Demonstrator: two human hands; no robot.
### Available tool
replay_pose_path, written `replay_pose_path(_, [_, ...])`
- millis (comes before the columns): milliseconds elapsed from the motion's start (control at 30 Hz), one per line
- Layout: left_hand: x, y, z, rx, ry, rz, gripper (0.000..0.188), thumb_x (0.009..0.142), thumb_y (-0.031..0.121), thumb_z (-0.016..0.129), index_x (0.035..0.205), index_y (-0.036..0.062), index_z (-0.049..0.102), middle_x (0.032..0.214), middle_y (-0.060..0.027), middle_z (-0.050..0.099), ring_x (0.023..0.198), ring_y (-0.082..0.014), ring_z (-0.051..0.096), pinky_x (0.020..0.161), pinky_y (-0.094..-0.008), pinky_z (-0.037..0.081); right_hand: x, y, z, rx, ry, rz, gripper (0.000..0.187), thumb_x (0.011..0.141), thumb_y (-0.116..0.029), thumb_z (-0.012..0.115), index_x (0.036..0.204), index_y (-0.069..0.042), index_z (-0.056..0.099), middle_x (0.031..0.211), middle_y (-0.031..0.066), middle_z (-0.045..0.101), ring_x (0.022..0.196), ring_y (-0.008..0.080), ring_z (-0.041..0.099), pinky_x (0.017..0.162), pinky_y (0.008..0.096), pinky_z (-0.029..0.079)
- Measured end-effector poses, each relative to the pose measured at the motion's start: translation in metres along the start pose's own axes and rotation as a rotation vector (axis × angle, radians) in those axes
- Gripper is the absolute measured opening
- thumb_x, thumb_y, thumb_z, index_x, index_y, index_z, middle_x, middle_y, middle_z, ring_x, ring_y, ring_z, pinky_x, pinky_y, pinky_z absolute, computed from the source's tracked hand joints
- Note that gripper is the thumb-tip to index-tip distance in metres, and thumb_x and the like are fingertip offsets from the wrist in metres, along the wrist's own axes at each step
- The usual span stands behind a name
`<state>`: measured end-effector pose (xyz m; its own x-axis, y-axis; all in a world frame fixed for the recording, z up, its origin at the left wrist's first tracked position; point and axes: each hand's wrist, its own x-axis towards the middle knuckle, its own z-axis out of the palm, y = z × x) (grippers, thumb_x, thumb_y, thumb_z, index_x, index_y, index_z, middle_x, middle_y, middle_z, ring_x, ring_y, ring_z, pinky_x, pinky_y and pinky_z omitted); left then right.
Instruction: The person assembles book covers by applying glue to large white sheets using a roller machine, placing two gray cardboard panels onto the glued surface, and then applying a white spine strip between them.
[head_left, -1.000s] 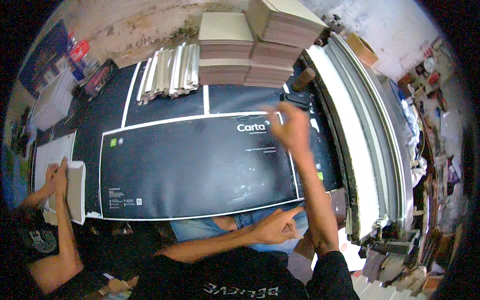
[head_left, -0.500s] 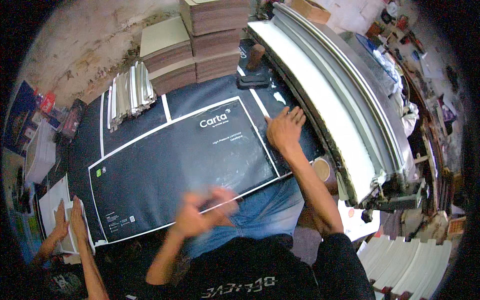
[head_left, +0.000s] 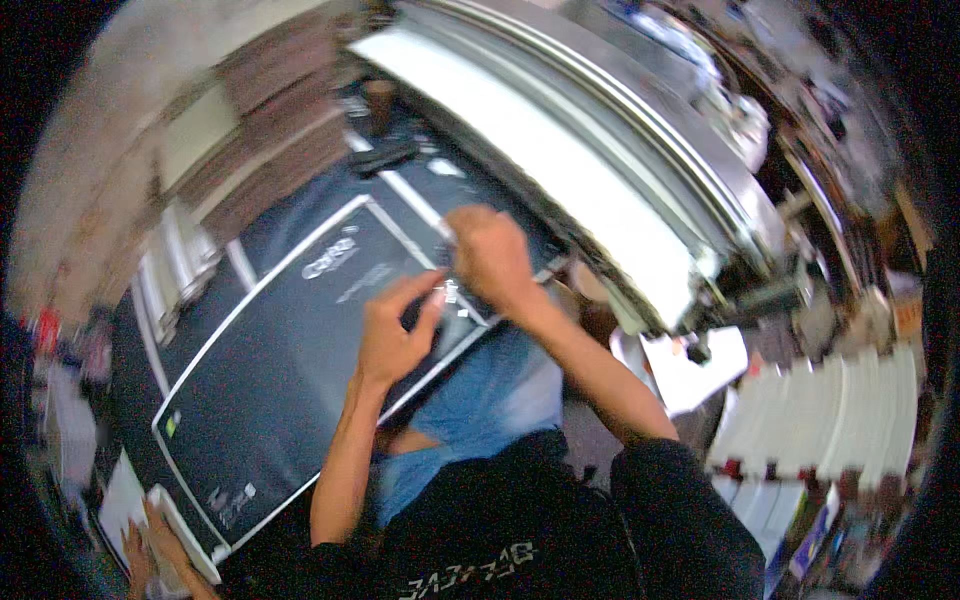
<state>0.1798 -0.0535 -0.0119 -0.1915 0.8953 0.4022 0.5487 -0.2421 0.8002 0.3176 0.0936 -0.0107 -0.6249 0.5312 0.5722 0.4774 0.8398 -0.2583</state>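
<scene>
My left hand [head_left: 398, 330] is over the right part of the large black printed sheet [head_left: 300, 390], its thumb and forefinger bent into a loop with the tips close together. A small dark piece with white marks [head_left: 453, 294] shows right at those fingertips; blur hides what it is. Just beyond, my right hand [head_left: 492, 255] is curled into a fist near the sheet's white right border. Whatever its fingers hold, if anything, is hidden. Both hands are close together but look slightly apart.
A long machine with a white bed [head_left: 530, 150] runs along the right. A black block [head_left: 385, 157] and stacked brown boards [head_left: 280, 80] stand at the back. At lower left another person's hands [head_left: 150, 540] rest on a white-edged panel. Pale stacked strips [head_left: 820, 415] are at right.
The view has swung to the right. My right hand, flat on the black table before, has lifted and closed. My left hand has come up beside it, its fingers now pinched.
</scene>
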Motion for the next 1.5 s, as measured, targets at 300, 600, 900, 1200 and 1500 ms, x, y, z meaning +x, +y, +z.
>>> replay_pose_path(300, [0.026,-0.046,0.011,-0.656,0.362,-0.352,0.031,0.104,0.024,0.063,0.078,0.0091,0.055,0.068,-0.0011,0.053,0.063,-0.0086,0.050,0.065,-0.0260,0.045,-0.260,0.054,-0.126,-0.171,-0.078,0.357,0.036,0.080,-0.033,0.084,0.077,-0.006,0.060,0.074,0.0129,0.061,0.065,0.0314,0.061,0.062,0.0422,0.049])
replay_pose_path(600, [0.024,-0.053,0.012,-0.627,0.294,-0.305,0.027,0.105,0.022,0.061,0.081,0.0086,0.057,0.074,-0.0022,0.055,0.068,-0.0110,0.052,0.070,-0.0285,0.047,-0.357,0.187,-0.171,-0.218,-0.354,1.004,0.068,0.068,-0.053,0.088,0.117,-0.011,0.068,0.095,0.0172,0.076,0.090,0.0382,0.072,0.082,0.0469,0.057])
replay_pose_path(900, [0.027,-0.043,0.012,-0.394,0.260,-0.276,0.036,0.106,0.024,0.058,0.075,0.0065,0.054,0.069,-0.0032,0.059,0.066,-0.0100,0.057,0.068,-0.0267,0.047,-0.402,0.198,-0.152,-0.316,-0.287,0.825,0.026,0.087,-0.020,0.067,0.108,-0.005,0.065,0.101,0.0205,0.070,0.095,0.0434,0.066,0.082,0.0502,0.054])
replay_pose_path(1200, [0.025,-0.034,0.018,-0.203,0.119,-0.277,0.035,0.107,0.023,0.056,0.078,0.0039,0.055,0.072,-0.0029,0.060,0.067,-0.0093,0.055,0.067,-0.0264,0.046,-0.380,0.164,-0.190,-0.039,0.536,1.046,0.041,0.088,0.005,0.055,0.128,-0.007,0.051,0.100,0.0209,0.073,0.092,0.0272,0.072,0.077,0.0395,0.056])
replay_pose_path(1500, [0.025,-0.036,0.024,-0.143,0.089,-0.214,0.035,0.106,0.023,0.057,0.078,0.0044,0.055,0.072,-0.0014,0.060,0.067,-0.0076,0.055,0.066,-0.0247,0.044,-0.368,0.172,-0.205,-0.035,0.457,1.253,0.054,0.087,-0.007,0.079,0.126,-0.006,0.041,0.089,0.0173,0.077,0.083,0.0192,0.074,0.074,0.0324,0.057])
